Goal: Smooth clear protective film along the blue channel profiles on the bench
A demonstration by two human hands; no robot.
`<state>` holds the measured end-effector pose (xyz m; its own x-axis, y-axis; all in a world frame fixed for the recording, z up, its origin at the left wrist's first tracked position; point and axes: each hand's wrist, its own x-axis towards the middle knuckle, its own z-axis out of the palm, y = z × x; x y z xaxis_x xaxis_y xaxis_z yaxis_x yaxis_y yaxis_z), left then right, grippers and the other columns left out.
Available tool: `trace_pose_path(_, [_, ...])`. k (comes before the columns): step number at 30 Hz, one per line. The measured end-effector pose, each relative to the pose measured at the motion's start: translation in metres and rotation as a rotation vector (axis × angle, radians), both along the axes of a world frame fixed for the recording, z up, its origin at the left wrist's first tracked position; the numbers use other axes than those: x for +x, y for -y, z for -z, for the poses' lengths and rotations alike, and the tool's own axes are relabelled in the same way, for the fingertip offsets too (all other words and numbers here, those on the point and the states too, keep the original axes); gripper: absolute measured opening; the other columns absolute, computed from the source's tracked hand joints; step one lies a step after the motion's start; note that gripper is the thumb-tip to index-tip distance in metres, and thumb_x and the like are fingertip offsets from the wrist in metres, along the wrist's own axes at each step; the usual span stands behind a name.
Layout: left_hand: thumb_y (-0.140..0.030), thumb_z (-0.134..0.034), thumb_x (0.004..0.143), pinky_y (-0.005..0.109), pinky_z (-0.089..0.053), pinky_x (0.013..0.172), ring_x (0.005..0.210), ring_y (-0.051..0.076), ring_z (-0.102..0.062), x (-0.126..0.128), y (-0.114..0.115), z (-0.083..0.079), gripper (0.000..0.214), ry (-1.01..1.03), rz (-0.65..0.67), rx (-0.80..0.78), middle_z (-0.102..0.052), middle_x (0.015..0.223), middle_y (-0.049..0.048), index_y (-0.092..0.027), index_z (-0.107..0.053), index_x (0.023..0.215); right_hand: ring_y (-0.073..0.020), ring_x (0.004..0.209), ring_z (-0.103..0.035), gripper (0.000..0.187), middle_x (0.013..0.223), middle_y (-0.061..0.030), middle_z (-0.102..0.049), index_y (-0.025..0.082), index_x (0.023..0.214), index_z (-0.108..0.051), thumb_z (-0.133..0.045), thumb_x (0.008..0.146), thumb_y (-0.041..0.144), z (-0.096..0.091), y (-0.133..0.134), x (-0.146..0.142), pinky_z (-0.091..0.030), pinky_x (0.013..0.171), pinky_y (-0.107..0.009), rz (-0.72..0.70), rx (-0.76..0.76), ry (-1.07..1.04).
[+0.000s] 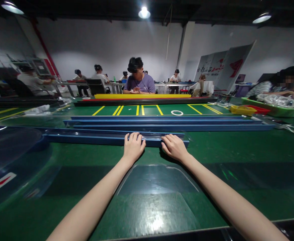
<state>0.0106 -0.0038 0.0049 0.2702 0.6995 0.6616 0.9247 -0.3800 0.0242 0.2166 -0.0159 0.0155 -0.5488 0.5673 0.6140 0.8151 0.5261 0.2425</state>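
Observation:
A long blue plastic channel (101, 139) lies across the green table, with clear film showing inside its groove. My left hand (133, 146) rests over its front wall, fingers curled into the groove and thumb on the near side. Close to the channel's right end, my right hand (174, 147) grips it the same way; the fingertips of both hands are partly hidden. At the left, a coil of clear plastic film (13, 150) bulges up and meets the channel. A white label with a red arrow (0, 184) shows on the coil.
More blue channels (174, 127) lie just behind. Beyond them are yellow tape lines, a white ring (177, 113), and yellow (141, 96) and black strips (147, 101). A green tray (275, 108) holds clear plastic at right. A person in purple (143, 83) sits opposite.

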Motion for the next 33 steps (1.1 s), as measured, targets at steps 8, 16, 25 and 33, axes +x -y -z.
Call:
trace_pose_path(8, [-0.027, -0.037, 0.086, 0.039, -0.028, 0.096, 0.113, 0.020, -0.043, -0.0009, -0.0024, 0.0026, 0.035, -0.142, 0.257, -0.019, -0.052, 0.121, 0.0080, -0.021, -0.050, 0.117, -0.0201, 0.096, -0.049, 0.031, 0.104, -0.0118, -0.059, 0.012, 0.105, -0.053, -0.034, 0.086, 0.027, 0.0034, -0.0010, -0.0032, -0.038, 0.082, -0.033, -0.154, -0.048, 0.018])
trace_pose_path(16, [-0.027, -0.037, 0.085, 0.038, -0.031, 0.093, 0.110, 0.020, -0.046, 0.0003, -0.0016, 0.0015, 0.032, -0.115, 0.225, -0.025, -0.055, 0.117, 0.0082, -0.020, -0.054, 0.111, -0.0196, 0.082, -0.052, 0.029, 0.090, -0.0100, -0.063, 0.013, 0.095, -0.057, -0.034, 0.087, 0.026, 0.0016, -0.0008, -0.0011, -0.035, 0.072, -0.031, 0.049, 0.043, -0.018])
trace_pose_path(25, [-0.026, -0.040, 0.083, 0.037, -0.033, 0.090, 0.105, 0.022, -0.049, 0.0005, -0.0020, 0.0002, 0.024, -0.043, 0.163, -0.002, -0.059, 0.108, 0.0101, -0.015, -0.058, 0.096, -0.0182, 0.082, -0.051, 0.026, 0.090, -0.0091, -0.063, 0.013, 0.091, -0.058, -0.035, 0.086, 0.025, 0.0026, -0.0002, -0.0020, -0.035, 0.071, -0.030, -0.064, 0.028, 0.055])
trace_pose_path(33, [-0.025, -0.040, 0.085, 0.038, -0.033, 0.090, 0.110, 0.021, -0.046, -0.0011, -0.0051, 0.0048, 0.031, -0.090, 0.237, 0.005, -0.054, 0.119, 0.0076, -0.020, -0.052, 0.113, -0.0195, 0.087, -0.051, 0.024, 0.096, -0.0103, -0.062, 0.013, 0.094, -0.057, -0.037, 0.085, 0.022, 0.0032, 0.0001, -0.0034, -0.037, 0.073, -0.031, -0.113, 0.032, 0.034])
